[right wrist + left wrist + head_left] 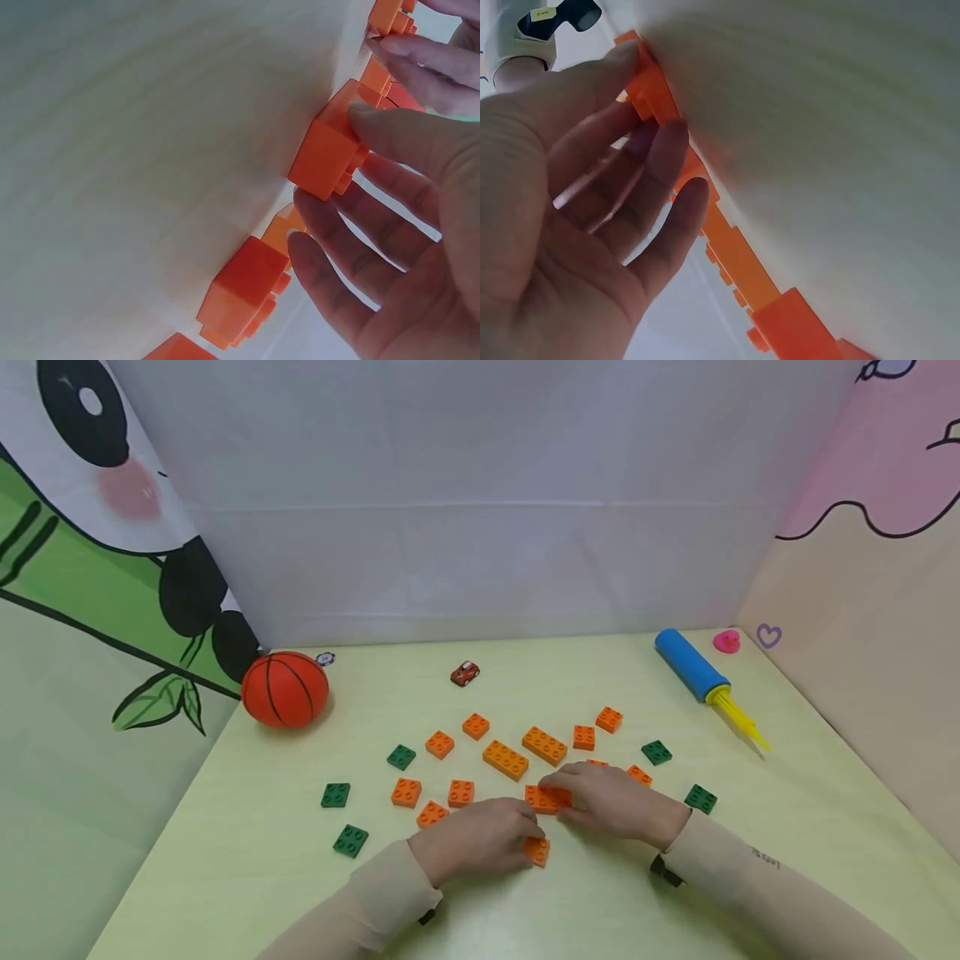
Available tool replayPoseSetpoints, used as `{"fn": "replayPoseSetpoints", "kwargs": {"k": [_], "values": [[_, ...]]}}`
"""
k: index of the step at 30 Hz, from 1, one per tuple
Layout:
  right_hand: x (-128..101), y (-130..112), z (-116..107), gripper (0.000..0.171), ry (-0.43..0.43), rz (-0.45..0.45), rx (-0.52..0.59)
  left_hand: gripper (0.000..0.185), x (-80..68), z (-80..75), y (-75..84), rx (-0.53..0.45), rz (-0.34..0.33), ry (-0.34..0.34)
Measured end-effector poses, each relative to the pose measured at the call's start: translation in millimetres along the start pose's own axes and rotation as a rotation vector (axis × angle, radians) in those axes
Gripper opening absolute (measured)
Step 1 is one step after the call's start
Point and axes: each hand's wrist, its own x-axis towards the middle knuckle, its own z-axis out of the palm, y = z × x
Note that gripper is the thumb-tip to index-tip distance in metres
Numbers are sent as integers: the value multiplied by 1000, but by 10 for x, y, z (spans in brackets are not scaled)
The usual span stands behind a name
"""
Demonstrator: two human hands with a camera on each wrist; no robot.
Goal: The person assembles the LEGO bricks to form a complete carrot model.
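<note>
My left hand [480,835] pinches a small square orange building brick [538,852] near the front of the group. In the left wrist view, the thumb lies at the end of an orange row and the fingers curl beside it. My right hand [618,797] grips a longer orange brick [536,799] just behind the small one. The right wrist view shows thumb and fingertips on either side of this brick [322,154]. Two long orange bricks, one nearer [505,760] and one farther [544,745], lie beyond the hands. The right hand partly hides other orange bricks.
Several small orange bricks [407,792] and green bricks [350,841] lie scattered around. A toy basketball [285,689] sits at the back left, a red toy car [465,673] at the back. A blue balloon pump [690,664] and a pink toy duck [727,641] lie back right.
</note>
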Motion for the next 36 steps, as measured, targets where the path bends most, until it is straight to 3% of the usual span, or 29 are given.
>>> {"fn": "replayPoseSetpoints", "kwargs": {"k": [9,13,16,19,23,26,36], "values": [[24,26,-7,36,24,-7,-9,27,73,-19,38,54,-83,32],[29,-4,-18,37,29,7,-10,29,25,-98,22,-3,-137,97],[16,-68,-34,37,27,-1,3,29,-62,-197,-15,-48,-167,200],[-20,-145,-39,37,20,-30,15,35,-124,-251,-50,-45,-194,244],[-80,-213,-24,37,-2,-42,25,47,-111,-242,-64,-103,-252,143],[-113,-237,-13,38,-18,-31,28,43,-86,-220,-63,-154,-266,77],[-163,-248,7,38,-38,-35,30,25,-74,-176,-62,-202,-190,75]]}}
